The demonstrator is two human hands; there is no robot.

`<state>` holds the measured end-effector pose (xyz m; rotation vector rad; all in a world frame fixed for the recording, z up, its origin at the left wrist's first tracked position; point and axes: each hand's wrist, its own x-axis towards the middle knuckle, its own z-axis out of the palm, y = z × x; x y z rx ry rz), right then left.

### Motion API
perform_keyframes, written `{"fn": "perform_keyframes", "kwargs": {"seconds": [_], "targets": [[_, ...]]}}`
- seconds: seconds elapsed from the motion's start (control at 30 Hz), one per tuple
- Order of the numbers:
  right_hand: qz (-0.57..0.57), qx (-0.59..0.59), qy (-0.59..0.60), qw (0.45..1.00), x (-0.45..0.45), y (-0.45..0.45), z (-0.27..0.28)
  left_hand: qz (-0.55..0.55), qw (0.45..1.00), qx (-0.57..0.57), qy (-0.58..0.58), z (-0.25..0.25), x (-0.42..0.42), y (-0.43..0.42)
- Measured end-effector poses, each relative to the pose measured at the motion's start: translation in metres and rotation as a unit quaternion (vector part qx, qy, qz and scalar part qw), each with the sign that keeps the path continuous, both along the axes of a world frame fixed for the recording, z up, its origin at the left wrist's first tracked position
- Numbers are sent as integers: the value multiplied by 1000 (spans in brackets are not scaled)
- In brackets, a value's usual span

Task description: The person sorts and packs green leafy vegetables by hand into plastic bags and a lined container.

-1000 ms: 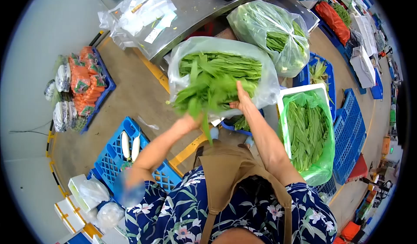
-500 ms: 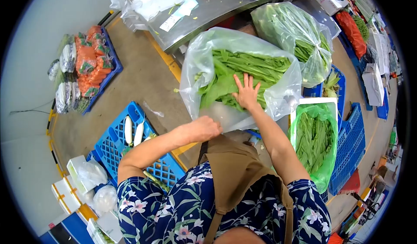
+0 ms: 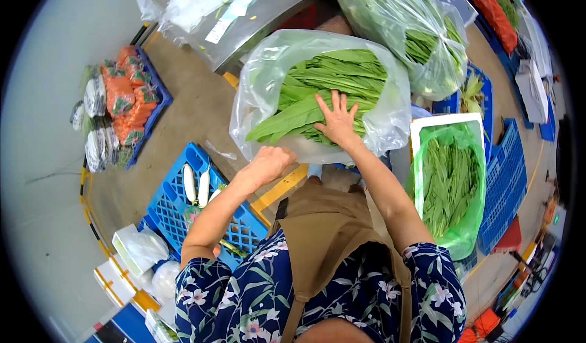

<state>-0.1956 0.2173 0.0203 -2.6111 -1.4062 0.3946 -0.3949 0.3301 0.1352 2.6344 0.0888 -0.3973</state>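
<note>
A large clear plastic bag (image 3: 253, 77) stands open in front of me, filled with long leafy greens (image 3: 342, 68). My right hand (image 3: 339, 120) lies on the leaves with its fingers spread. At the bag's near left rim, my left hand (image 3: 270, 163) is closed in a fist, seemingly gripping the plastic; the fingertips are hidden. One broad leaf bunch reaches toward that left rim, just beyond the fist.
A second, gathered bag of greens (image 3: 403, 25) stands behind on the right. Beside me is a white box lined with green plastic (image 3: 467, 190). At left, white radishes (image 3: 190, 183) lie on a blue pallet (image 3: 165, 202). A metal table (image 3: 268, 7) is at the back.
My left hand has shifted left and slightly down along the bag's rim. The near leaves now extend further left toward the opening's edge. My right hand remains spread on the greens, and the view has shifted.
</note>
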Motion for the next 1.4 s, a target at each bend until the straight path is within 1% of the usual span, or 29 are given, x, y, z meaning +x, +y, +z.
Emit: {"fn": "perform_keyframes", "kwargs": {"seconds": [0.07,0.1,0.13,0.17,0.23,0.27,0.33,0.43,0.5,0.53,0.57,0.63,0.67,0.73,0.8,0.83,0.87,0.93,0.97,1.0,1.03,1.07,1.17,1.23,1.27,1.3,1.37,1.4], "targets": [[10,18,3,1000,-2,-13,5,-9,1000,9,6,-13,7,1],[13,76,-16,997,-7,-25,6,-28,999,9,15,-20,7,1],[2,145,-23,989,-14,-37,19,-5,1000,9,29,-15,11,-3],[20,218,-6,976,-12,-53,30,14,999,11,42,-6,17,-7],[21,299,29,954,-21,-91,44,14,999,9,51,12,27,-13],[-9,317,45,947,-22,-119,52,21,996,18,86,16,32,-15],[-42,369,81,925,-19,-168,60,28,993,26,115,19,41,-23],[-183,370,17,911,-6,-249,46,21,990,64,127,32,56,-34],[-332,361,11,871,9,-304,1,6,982,117,151,55,74,-50],[-385,304,-7,871,23,-327,-13,1,976,145,163,67,83,-61],[-434,247,-21,866,42,-347,-27,-6,982,134,136,76,93,-73],[-427,191,-73,881,84,-376,-57,-18,990,111,81,87,117,-101],[-427,158,-56,888,107,-378,-64,-48,994,89,44,92,133,-121],[-425,88,-19,901,146,-381,-76,-95,995,14,34,87,160,-158],[-434,2,80,897,173,-375,-86,-157,986,-48,32,79,188,-198],[-434,-41,129,891,182,-369,-89,-176,981,-56,57,74,203,-217],[-435,-63,154,885,184,-366,-94,-194,975,-65,83,66,217,-235],[-433,-49,169,884,180,-365,-104,-219,970,-80,63,42,238,-263],[-433,-43,176,883,177,-364,-106,-212,967,-127,65,20,250,-274],[-426,-10,132,895,169,-370,-106,-205,960,-177,66,1,263,-286],[-434,22,129,891,167,-378,-101,-182,958,-200,100,-6,277,-298],[-443,54,126,886,166,-387,-90,-175,951,-222,128,-31,287,-306],[-463,172,105,863,159,-421,-75,-118,960,-216,131,-72,315,-329],[-471,257,96,838,151,-442,-53,-64,958,-219,175,-82,342,-344],[-483,298,134,812,148,-452,-38,-46,964,-233,121,-106,347,-347],[-494,321,151,794,144,-461,-26,-35,962,-224,152,-100,358,-355],[-514,368,184,753,138,-480,-5,-15,943,-318,94,-87,370,-377],[-504,405,251,720,140,-490,14,-22,933,-347,97,-81,379,-386]]}}
